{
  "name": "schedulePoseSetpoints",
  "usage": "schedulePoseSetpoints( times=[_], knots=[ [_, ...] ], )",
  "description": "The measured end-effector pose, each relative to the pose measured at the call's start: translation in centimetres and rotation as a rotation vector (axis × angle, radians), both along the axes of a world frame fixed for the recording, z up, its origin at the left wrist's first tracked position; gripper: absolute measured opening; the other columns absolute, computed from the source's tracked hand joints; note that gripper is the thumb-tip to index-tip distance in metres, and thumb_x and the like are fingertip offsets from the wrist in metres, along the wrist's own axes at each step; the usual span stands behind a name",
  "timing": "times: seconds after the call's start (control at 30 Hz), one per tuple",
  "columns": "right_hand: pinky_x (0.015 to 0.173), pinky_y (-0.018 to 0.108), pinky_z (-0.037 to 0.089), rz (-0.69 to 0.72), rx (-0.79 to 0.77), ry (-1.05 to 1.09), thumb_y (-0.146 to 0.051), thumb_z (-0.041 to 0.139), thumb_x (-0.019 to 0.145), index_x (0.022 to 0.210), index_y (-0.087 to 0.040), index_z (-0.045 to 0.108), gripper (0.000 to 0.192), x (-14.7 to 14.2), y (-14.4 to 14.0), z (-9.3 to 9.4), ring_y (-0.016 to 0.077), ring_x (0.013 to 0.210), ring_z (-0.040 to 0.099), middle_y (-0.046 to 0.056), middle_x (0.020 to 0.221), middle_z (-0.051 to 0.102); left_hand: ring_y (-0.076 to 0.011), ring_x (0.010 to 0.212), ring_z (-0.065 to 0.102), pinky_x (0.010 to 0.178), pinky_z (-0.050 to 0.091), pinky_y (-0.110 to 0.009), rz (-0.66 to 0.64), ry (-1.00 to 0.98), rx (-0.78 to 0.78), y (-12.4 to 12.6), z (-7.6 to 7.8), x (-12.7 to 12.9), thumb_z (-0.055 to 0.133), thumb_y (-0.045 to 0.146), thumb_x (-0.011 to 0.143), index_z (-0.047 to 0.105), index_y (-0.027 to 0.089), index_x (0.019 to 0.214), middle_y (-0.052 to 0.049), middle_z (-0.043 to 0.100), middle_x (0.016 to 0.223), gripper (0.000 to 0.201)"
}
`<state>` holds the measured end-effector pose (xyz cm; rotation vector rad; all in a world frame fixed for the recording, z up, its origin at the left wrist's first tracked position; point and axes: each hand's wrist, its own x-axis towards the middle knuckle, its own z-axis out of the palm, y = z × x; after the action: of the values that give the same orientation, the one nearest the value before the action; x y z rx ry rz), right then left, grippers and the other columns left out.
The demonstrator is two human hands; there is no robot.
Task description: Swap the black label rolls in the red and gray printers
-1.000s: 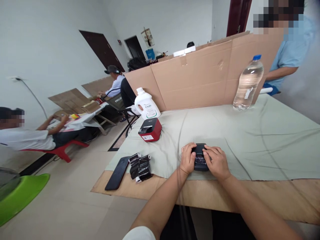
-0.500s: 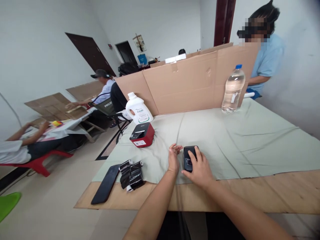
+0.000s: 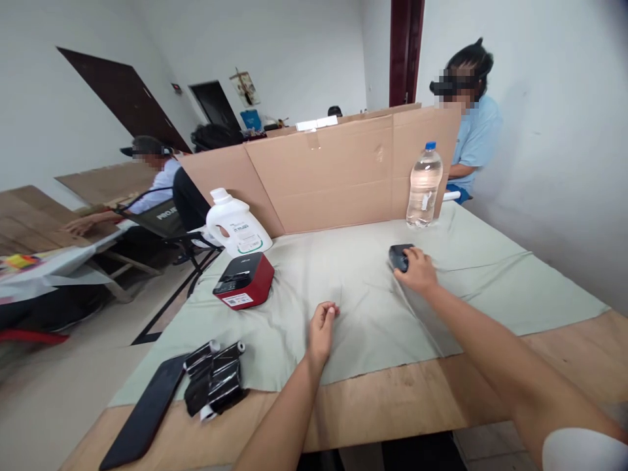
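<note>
My right hand (image 3: 418,269) is closed over a small black box-shaped device (image 3: 398,256) on the cloth, near the bottle; the hand covers its right part, and I cannot make out its exact kind. Nearer to me, my left hand (image 3: 322,330) rests on the pale green cloth (image 3: 363,340) with its fingers curled together and nothing visible in them. To its left stands a red and black label printer (image 3: 245,281). Black ribbon film on white-ended rolls (image 3: 216,379) lies at the front left, next to a dark flat phone-like slab (image 3: 147,409).
A white jug (image 3: 238,226) stands behind the printer, and a clear bottle with a blue cap (image 3: 424,186) at the back right. A cardboard partition (image 3: 328,176) borders the table's far side. Beyond it sits a person in light blue (image 3: 478,134); another person (image 3: 164,180) works at the left.
My right hand has moved the black device away from me and to the right. My left hand's fingers have curled, and it now lies apart from the device. The view has shifted.
</note>
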<state>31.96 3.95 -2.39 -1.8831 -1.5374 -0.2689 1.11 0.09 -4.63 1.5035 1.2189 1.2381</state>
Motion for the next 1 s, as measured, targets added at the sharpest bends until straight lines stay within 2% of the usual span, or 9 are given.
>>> schedulePoseSetpoints(
  times=[0.17, 0.3, 0.43, 0.53, 0.6, 0.67, 0.77, 0.87, 1.0],
  knots=[
    [0.093, 0.049, 0.037, -0.227, -0.201, 0.041, -0.044, 0.065, 0.068, 0.129, -0.009, 0.054, 0.071, 9.2, 1.1, -0.4, 0.0400, 0.114, 0.045, 0.023, 0.140, 0.044, -0.0179, 0.081, 0.059, 0.080, 0.047, -0.031, -0.057, 0.095, 0.023, -0.1, 0.3, 0.2, 0.050, 0.044, 0.087, 0.060, 0.019, 0.085, -0.002, 0.063, 0.079, 0.027],
    [0.100, 0.052, 0.031, -0.251, -0.283, 0.010, -0.042, 0.062, 0.074, 0.133, -0.010, 0.049, 0.069, 10.6, 0.1, -0.6, 0.0407, 0.125, 0.038, 0.022, 0.146, 0.039, -0.0168, 0.078, 0.058, 0.077, 0.047, -0.030, -0.072, 0.102, 0.024, 0.2, -0.1, 0.3, 0.051, 0.039, 0.086, 0.059, 0.018, 0.083, -0.002, 0.062, 0.078, 0.022],
    [0.104, 0.059, 0.023, -0.272, -0.233, -0.065, -0.031, 0.060, 0.073, 0.121, -0.010, 0.059, 0.053, 6.8, 0.0, -0.3, 0.0421, 0.135, 0.027, 0.022, 0.140, 0.046, -0.0179, 0.082, 0.061, 0.080, 0.048, -0.032, -0.074, 0.176, 0.041, 0.4, -0.2, 0.5, 0.052, 0.031, 0.085, 0.062, 0.018, 0.086, -0.004, 0.067, 0.083, 0.017],
    [0.105, 0.055, 0.029, -0.044, -0.134, -0.008, -0.031, 0.059, 0.073, 0.106, -0.012, 0.066, 0.039, 1.0, 0.0, -0.5, 0.0380, 0.130, 0.038, 0.021, 0.130, 0.055, -0.0195, 0.090, 0.061, 0.086, 0.047, -0.036, -0.114, 0.353, 0.129, 0.0, 0.4, 0.8, 0.051, 0.022, 0.084, 0.067, 0.019, 0.086, -0.005, 0.069, 0.090, 0.016],
    [0.098, 0.048, 0.040, 0.156, -0.078, 0.155, -0.035, 0.057, 0.074, 0.102, -0.015, 0.067, 0.036, -3.7, -0.6, -1.2, 0.0324, 0.115, 0.053, 0.018, 0.120, 0.062, -0.0209, 0.095, 0.059, 0.090, 0.045, -0.039, -0.149, 0.505, 0.201, -0.6, 0.8, 1.1, 0.052, 0.018, 0.083, 0.069, 0.020, 0.086, -0.005, 0.069, 0.093, 0.017],
    [0.083, 0.041, 0.050, 0.303, -0.088, 0.394, -0.043, 0.050, 0.080, 0.102, -0.018, 0.066, 0.037, -8.3, -1.8, -2.1, 0.0249, 0.092, 0.063, 0.013, 0.108, 0.067, -0.0225, 0.098, 0.057, 0.092, 0.044, -0.041, -0.163, 0.632, 0.248, -1.3, 0.9, 1.5, 0.055, 0.016, 0.082, 0.070, 0.020, 0.086, -0.005, 0.069, 0.096, 0.016],
    [0.074, 0.036, 0.052, 0.400, -0.143, 0.583, -0.046, 0.045, 0.082, 0.098, -0.019, 0.064, 0.036, -13.4, -4.1, -3.5, 0.0196, 0.075, 0.064, 0.009, 0.097, 0.068, -0.0227, 0.097, 0.056, 0.091, 0.045, -0.039, -0.170, 0.728, 0.276, -1.8, 0.9, 1.5, 0.056, 0.017, 0.082, 0.069, 0.020, 0.088, -0.006, 0.068, 0.097, 0.015],
    [0.075, 0.036, 0.051, 0.436, -0.131, 0.574, -0.045, 0.047, 0.080, 0.095, -0.020, 0.063, 0.034, -15.1, -5.4, -4.0, 0.0192, 0.077, 0.064, 0.009, 0.098, 0.067, -0.0217, 0.099, 0.058, 0.092, 0.045, -0.036, -0.162, 0.780, 0.291, -0.1, 2.1, -0.2, 0.054, 0.018, 0.083, 0.066, 0.019, 0.101, -0.008, 0.067, 0.102, 0.022],
    [0.071, 0.034, 0.050, 0.444, -0.159, 0.594, -0.044, 0.047, 0.079, 0.090, -0.021, 0.063, 0.031, -14.7, -5.6, -3.5, 0.0186, 0.073, 0.063, 0.007, 0.092, 0.067, -0.0274, 0.124, 0.047, 0.108, 0.032, -0.043, 0.041, 1.053, 0.342, 6.0, 6.9, -5.8, 0.049, 0.025, 0.087, 0.058, 0.019, 0.121, -0.012, 0.058, 0.129, 0.036]
  ],
)
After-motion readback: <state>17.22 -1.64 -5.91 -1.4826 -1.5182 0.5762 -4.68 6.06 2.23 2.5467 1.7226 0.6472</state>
